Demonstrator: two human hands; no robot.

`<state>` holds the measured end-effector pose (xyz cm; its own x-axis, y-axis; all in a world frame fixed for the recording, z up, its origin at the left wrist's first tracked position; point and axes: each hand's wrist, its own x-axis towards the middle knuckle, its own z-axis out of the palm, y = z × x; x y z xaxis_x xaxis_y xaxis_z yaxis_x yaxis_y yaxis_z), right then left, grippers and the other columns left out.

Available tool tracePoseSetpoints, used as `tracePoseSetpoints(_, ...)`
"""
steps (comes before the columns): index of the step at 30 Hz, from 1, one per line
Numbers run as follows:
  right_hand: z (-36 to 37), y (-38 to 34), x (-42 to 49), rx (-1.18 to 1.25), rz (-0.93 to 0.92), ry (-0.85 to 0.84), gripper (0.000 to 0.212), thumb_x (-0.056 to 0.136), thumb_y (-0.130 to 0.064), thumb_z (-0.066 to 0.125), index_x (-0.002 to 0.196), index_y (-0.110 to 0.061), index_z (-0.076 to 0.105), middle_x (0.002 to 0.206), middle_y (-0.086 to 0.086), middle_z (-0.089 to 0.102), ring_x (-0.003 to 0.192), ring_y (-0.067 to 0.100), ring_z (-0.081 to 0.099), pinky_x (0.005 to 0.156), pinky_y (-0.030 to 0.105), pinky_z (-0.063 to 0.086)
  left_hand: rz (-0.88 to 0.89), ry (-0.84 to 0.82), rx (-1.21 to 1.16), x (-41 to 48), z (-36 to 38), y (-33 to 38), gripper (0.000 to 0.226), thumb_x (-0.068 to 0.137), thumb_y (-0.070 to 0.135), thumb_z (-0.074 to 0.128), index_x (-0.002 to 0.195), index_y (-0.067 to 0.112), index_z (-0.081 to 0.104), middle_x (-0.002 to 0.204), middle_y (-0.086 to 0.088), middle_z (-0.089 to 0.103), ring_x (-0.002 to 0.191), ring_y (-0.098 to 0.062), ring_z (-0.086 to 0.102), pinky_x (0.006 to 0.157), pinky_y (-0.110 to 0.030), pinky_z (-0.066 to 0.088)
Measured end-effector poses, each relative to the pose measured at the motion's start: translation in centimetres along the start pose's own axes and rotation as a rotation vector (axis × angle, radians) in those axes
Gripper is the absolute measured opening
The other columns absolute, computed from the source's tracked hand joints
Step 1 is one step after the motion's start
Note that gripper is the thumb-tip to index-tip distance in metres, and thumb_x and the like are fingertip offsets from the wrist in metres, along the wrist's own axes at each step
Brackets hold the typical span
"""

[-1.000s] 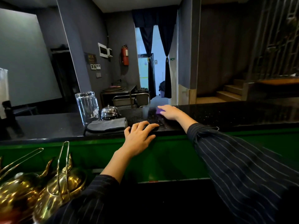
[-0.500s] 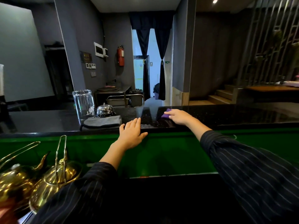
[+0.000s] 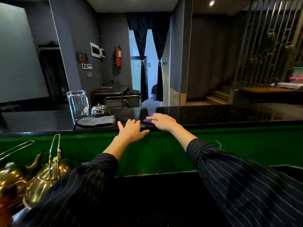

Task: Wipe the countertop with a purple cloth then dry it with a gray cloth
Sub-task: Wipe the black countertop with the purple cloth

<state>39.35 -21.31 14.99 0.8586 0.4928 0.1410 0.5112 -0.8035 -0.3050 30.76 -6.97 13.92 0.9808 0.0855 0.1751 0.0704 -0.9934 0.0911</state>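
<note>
A black speckled countertop [image 3: 221, 114] runs across the view above a green front panel. My right hand [image 3: 163, 122] presses flat on a purple cloth [image 3: 150, 118] lying on the counter, and only the cloth's far edge shows past my fingers. My left hand [image 3: 132, 131] rests on the counter's near edge just to the left, fingers straight and spread, holding nothing. A folded gray cloth [image 3: 96, 122] lies on the counter left of my left hand, untouched.
A clear upturned glass [image 3: 77, 104] and a chrome service bell [image 3: 98, 109] stand behind the gray cloth. Two brass teapots [image 3: 44, 177] with tall handles sit low at the left. Stairs and a wooden table lie beyond the counter at right.
My right hand slid the purple cloth toward the near edge, closer to my left hand. My left hand stayed on the counter's edge. The camera view shifted slightly.
</note>
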Motion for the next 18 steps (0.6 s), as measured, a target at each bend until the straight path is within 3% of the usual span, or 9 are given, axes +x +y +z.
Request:
tracePoseSetpoints(3, -1.2, 3.4, -0.6, -0.013, 0.115, 0.029, 0.045, 0.100, -0.032, 0.030, 0.143, -0.037, 0.041, 0.158, -0.002, 0.030, 0.143, 0.026, 0.032, 0.113, 0.056, 0.027, 0.140, -0.050, -0.028, 0.0, 0.2, 3.6, 0.066, 0.094, 0.053, 0.036, 0.149, 0.019, 0.024, 0.158, -0.005, 0.024, 0.147, -0.025, 0.016, 0.114, -0.063, 0.001)
tracePoseSetpoints(7, -2.5, 6.9, -0.9, -0.135, 0.352, 0.094, 0.048, 0.098, -0.036, 0.029, 0.146, -0.029, 0.037, 0.156, 0.004, 0.032, 0.142, 0.030, 0.030, 0.110, 0.058, 0.028, 0.147, -0.102, -0.090, 0.9, 0.0, 7.5, 0.058, 0.097, 0.048, 0.031, 0.147, 0.019, 0.028, 0.156, -0.007, 0.028, 0.146, -0.027, 0.020, 0.113, -0.063, 0.003)
tracePoseSetpoints(10, -3.4, 7.7, -1.7, -0.075, 0.198, 0.016, 0.047, 0.101, -0.032, 0.029, 0.148, -0.032, 0.036, 0.160, -0.001, 0.026, 0.146, 0.027, 0.024, 0.116, 0.052, 0.023, 0.094, -0.126, -0.139, 2.3, -0.4, 9.9, 0.049, 0.099, 0.042, 0.027, 0.143, 0.021, 0.037, 0.151, -0.008, 0.038, 0.141, -0.030, 0.031, 0.112, -0.065, 0.006)
tracePoseSetpoints(13, -4.9, 10.5, -3.5, 0.015, 0.022, -0.032, 0.045, 0.103, -0.024, 0.032, 0.147, -0.027, 0.040, 0.160, -0.005, 0.025, 0.148, 0.018, 0.022, 0.119, 0.039, 0.019, 0.072, -0.145, -0.174, 3.7, -0.6, 13.2, 0.045, 0.100, 0.039, 0.025, 0.141, 0.028, 0.039, 0.151, -0.006, 0.039, 0.139, -0.031, 0.034, 0.113, -0.063, 0.007)
tracePoseSetpoints(18, -9.0, 22.0, -5.6, -0.014, 0.189, 0.016, 0.045, 0.103, -0.027, 0.029, 0.147, -0.030, 0.038, 0.161, -0.004, 0.020, 0.148, 0.017, 0.020, 0.120, 0.037, 0.016, 0.109, -0.161, -0.178, 6.2, 0.2, 19.2, 0.048, 0.098, 0.045, 0.030, 0.143, 0.031, 0.037, 0.151, -0.003, 0.039, 0.141, -0.030, 0.031, 0.112, -0.064, 0.005)
